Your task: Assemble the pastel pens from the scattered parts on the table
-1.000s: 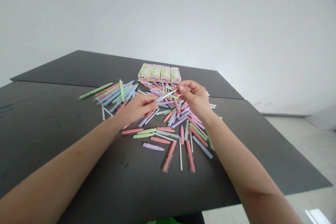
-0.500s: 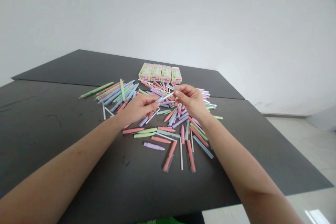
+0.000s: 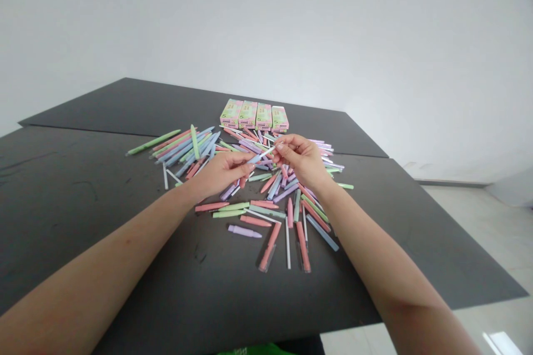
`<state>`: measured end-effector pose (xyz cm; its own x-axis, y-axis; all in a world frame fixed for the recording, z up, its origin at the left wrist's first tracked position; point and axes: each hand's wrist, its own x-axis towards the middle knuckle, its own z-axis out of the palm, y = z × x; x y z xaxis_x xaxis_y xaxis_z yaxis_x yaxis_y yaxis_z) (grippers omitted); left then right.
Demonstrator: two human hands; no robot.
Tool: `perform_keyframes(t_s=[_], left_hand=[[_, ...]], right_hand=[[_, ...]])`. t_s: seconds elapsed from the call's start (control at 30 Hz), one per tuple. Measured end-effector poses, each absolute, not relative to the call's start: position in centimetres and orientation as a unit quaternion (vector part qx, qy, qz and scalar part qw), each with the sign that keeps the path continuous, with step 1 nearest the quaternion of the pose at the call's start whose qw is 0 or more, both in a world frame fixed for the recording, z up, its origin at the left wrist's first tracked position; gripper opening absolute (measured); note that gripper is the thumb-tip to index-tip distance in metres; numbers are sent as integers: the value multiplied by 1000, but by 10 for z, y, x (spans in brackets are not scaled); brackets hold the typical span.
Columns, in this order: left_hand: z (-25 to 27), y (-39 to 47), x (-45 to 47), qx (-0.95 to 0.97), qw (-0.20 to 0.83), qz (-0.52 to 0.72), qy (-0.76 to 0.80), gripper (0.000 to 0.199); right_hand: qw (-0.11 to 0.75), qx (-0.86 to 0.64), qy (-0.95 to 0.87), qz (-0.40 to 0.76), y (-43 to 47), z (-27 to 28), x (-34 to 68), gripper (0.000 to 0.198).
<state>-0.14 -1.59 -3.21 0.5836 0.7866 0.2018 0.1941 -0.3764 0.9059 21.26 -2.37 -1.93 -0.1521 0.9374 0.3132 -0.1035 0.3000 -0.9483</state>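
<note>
My left hand (image 3: pixel 227 169) pinches a light blue pen barrel (image 3: pixel 255 159) between thumb and fingers. A thin white pen refill (image 3: pixel 267 151) runs from the barrel's end to the fingertips of my right hand (image 3: pixel 302 158), which are closed on it. Whether the refill sits inside the barrel or only touches its end is too small to tell. Both hands are above a loose heap of pen parts in pink, green, blue and purple. Closer to me lie a purple barrel piece (image 3: pixel 245 231), a pink barrel with a clear cap (image 3: pixel 270 247) and a white refill (image 3: pixel 287 244).
Several pink and green boxes (image 3: pixel 247 115) stand in a row behind the heap. At the left lies a pile of long pens (image 3: pixel 183 147), with a green pen (image 3: pixel 153 142) at its edge. The dark tabletop (image 3: pixel 62 177) has a seam across it. A pale wall stands behind.
Both hands stay almost in place. Slightly less of the white refill shows between my fingers, and the right fingertips have shifted a touch to the left.
</note>
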Motion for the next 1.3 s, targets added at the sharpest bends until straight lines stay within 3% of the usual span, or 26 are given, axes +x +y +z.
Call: perform_keyframes(t_s=[0.33,0.43,0.6,0.73,1.3], left_hand=[[-36,-14,-1,739,476,351,321,25],[-39,-11,-4,726,491,357,324,23],[-40,-9,-8,714,504,354,333,24],[-36,-11,-7,717,501,347,339,24],[-34,-12,-5,742,478,352,311,27]], right_hand=[[525,-366,-596,485,-23,-14,225,34],[433,-398,-658,470,-19,-15,239,28],[222,-416,-827,307,-17,-21,247,9],[124,-385,-879,252,-19,-26,240,17],[81,-320,-933,143,-14,-40,235,16]])
